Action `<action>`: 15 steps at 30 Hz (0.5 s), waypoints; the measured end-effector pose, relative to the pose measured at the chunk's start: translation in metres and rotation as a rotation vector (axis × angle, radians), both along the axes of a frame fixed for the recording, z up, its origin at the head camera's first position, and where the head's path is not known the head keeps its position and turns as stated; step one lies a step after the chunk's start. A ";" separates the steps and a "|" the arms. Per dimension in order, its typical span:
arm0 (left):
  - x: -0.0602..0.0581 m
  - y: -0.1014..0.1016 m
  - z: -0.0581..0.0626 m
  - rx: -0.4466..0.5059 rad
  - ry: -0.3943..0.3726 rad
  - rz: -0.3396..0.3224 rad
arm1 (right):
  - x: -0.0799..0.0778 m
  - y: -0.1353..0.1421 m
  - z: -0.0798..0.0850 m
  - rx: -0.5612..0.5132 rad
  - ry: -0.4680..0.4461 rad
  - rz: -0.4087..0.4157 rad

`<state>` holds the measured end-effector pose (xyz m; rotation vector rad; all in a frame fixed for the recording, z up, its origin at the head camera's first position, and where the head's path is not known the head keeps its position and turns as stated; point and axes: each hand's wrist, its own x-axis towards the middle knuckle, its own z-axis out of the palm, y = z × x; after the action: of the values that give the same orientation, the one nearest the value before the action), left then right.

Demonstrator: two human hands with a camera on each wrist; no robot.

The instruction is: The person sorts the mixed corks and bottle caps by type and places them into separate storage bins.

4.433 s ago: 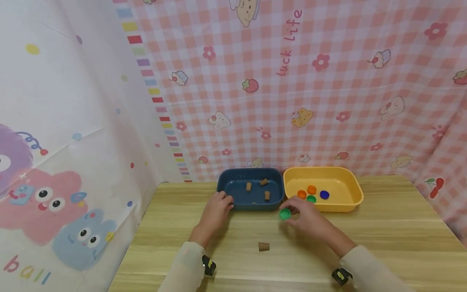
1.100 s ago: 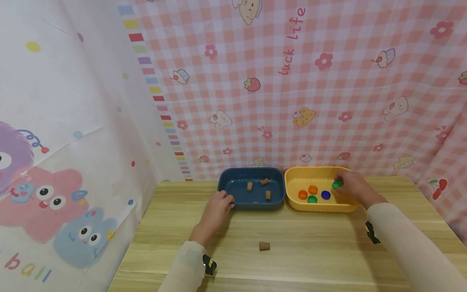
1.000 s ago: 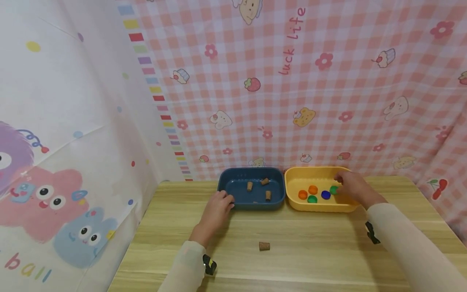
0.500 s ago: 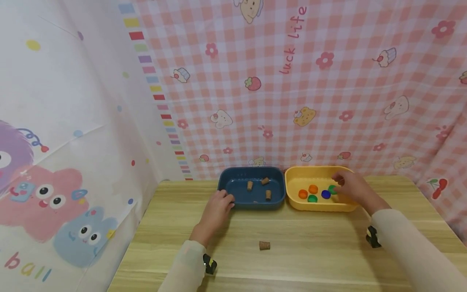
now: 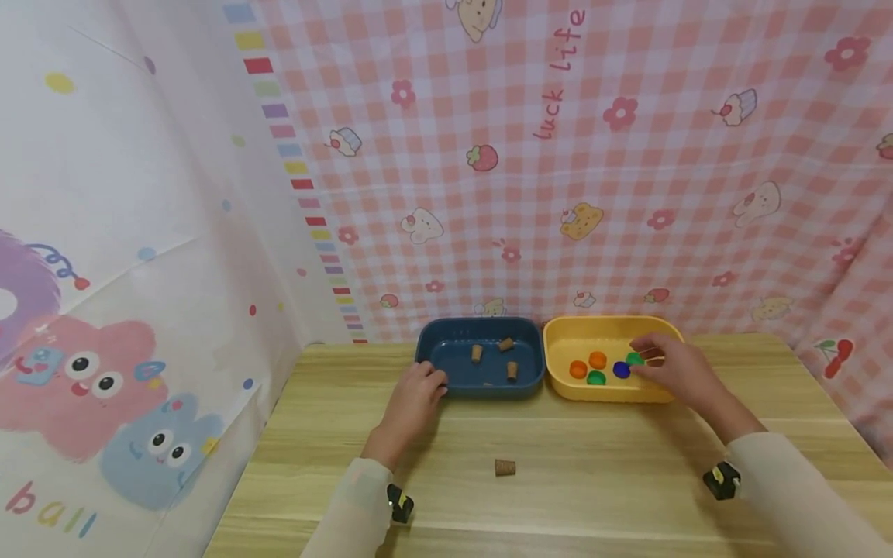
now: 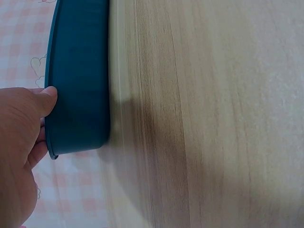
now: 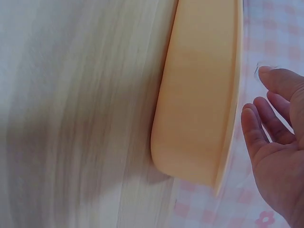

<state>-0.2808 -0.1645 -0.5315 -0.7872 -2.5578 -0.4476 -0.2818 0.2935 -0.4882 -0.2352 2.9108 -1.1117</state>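
Observation:
In the head view my left hand (image 5: 415, 391) grips the near left rim of a dark blue tray (image 5: 456, 394). The left wrist view shows its thumb on the wall's outside, with the other fingers behind the rim. Several corks, one being a cork (image 5: 512, 371) near the front wall, lie in that tray. My right hand (image 5: 678, 370) is over the right part of a yellow tray (image 5: 614, 394), fingers apart and holding nothing. Beneath its fingertips lies a green bottle cap (image 5: 634, 359), against a blue cap (image 5: 622, 370). Two orange caps (image 5: 597, 359) and another green cap (image 5: 596, 378) lie further left.
A single cork (image 5: 505, 467) lies on the wooden table (image 5: 586, 496) in front of the trays. The two trays stand side by side at the table's back edge, close to a pink checked cloth (image 5: 516, 194). A white printed cloth (image 5: 174, 310) hangs at left.
The right hand carried the green cap from in front of the trays into the yellow tray and let it go beside the blue cap. Its fingers have since parted. The left hand stayed put.

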 end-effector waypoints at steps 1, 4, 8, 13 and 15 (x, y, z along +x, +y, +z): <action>0.000 0.000 0.001 0.004 -0.004 -0.001 | 0.003 -0.002 0.001 -0.006 0.002 0.001; 0.001 0.000 0.002 0.011 -0.009 -0.006 | 0.010 -0.009 0.002 -0.027 0.012 0.018; 0.001 0.001 0.002 0.006 -0.008 -0.009 | 0.020 -0.018 0.002 -0.065 0.045 0.052; 0.000 0.001 0.000 -0.001 -0.009 0.004 | 0.034 -0.036 0.000 -0.116 0.108 0.098; 0.000 0.000 -0.001 -0.001 -0.012 0.006 | 0.039 -0.043 -0.004 -0.137 0.120 0.116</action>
<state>-0.2806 -0.1642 -0.5330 -0.7789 -2.5714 -0.4498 -0.2431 0.2500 -0.4917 -0.4832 2.8797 -1.3226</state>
